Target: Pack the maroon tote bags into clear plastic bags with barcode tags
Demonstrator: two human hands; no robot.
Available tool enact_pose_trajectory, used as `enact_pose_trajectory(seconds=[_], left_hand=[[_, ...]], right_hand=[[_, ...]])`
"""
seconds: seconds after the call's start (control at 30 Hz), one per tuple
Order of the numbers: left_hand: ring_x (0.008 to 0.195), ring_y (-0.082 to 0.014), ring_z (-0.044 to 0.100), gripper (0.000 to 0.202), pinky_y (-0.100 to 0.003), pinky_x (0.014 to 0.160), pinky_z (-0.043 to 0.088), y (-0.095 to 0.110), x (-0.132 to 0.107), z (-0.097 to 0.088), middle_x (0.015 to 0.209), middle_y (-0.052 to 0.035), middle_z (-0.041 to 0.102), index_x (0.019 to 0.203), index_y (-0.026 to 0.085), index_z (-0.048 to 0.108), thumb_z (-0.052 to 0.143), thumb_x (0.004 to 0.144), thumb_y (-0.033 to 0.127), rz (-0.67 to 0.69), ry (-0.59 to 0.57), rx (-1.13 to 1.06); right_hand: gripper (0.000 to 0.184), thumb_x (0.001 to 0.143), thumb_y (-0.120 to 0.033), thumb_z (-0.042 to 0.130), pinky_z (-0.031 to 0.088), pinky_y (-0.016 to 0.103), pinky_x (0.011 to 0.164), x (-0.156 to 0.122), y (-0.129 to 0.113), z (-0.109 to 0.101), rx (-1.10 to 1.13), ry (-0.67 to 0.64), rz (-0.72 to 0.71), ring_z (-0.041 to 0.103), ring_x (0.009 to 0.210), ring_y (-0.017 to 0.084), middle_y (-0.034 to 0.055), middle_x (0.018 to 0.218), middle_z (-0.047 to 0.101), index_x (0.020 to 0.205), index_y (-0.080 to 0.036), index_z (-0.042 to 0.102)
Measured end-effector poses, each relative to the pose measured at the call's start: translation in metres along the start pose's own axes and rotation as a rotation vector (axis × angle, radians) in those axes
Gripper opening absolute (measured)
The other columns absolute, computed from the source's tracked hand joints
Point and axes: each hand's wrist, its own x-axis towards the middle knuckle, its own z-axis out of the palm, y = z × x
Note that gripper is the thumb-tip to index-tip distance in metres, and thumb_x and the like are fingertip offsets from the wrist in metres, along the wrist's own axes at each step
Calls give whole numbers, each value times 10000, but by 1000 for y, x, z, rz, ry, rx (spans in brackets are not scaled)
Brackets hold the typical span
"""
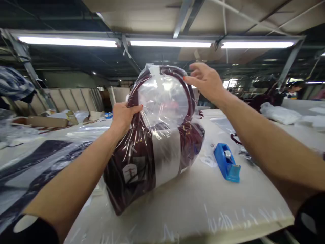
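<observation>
In front of me a dark red handbag (167, 152) stands tilted on the table, wrapped in a clear plastic bag (165, 98). A pale band runs across its middle, and its two handles arch upward under the plastic. My left hand (124, 113) grips the left side of the handles through the film, thumb across the front. At the upper right of the handles is my right hand (204, 79), raised, its fingers apart and the thumb tip near or touching the film. It does not hold the handbag.
A blue tape dispenser (227, 162) sits right of the handbag on the pale table (198, 206). Dark pieces under plastic (38, 166) lie at the left. Crumpled clear plastic (280, 113) is at the back right, where a person (293, 90) shows far off.
</observation>
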Motion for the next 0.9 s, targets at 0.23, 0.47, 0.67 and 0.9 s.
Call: enact_pose_trajectory(seconds=[0.23, 0.47, 0.67, 0.9], left_hand=[[538, -125, 538, 340, -354, 577, 499, -3, -4, -21, 598, 10, 602, 717, 66, 627, 804, 442, 156, -25, 36, -82], [562, -152, 567, 380, -349, 566, 494, 11, -15, -18, 635, -12, 643, 717, 80, 635, 839, 406, 157, -92, -16, -116], [547, -143, 553, 421, -359, 571, 491, 7, -9, -24, 619, 15, 638, 710, 111, 622, 876, 388, 205, -126, -20, -117], [538, -126, 535, 415, -335, 579, 479, -14, 35, -5, 580, 33, 617, 727, 113, 614, 870, 426, 238, -129, -75, -61]], right_hand=[[859, 628, -564, 705, 343, 484, 1029, -167, 120, 63, 419, -145, 719, 427, 1239, 308, 160, 1348, 452, 1328, -158, 418], [703, 449, -350, 778, 426, 405, 917, -238, 147, 131, 913, -365, 855, 587, 991, 273, 109, 1033, 674, 1091, -109, 624], [477, 414, -267, 779, 465, 370, 820, -230, 148, 120, 977, -458, 843, 612, 790, 229, 52, 779, 696, 857, -106, 710], [313, 585, -468, 729, 463, 321, 583, -275, 107, 106, 521, -76, 768, 562, 607, 195, 25, 615, 637, 642, -163, 690]])
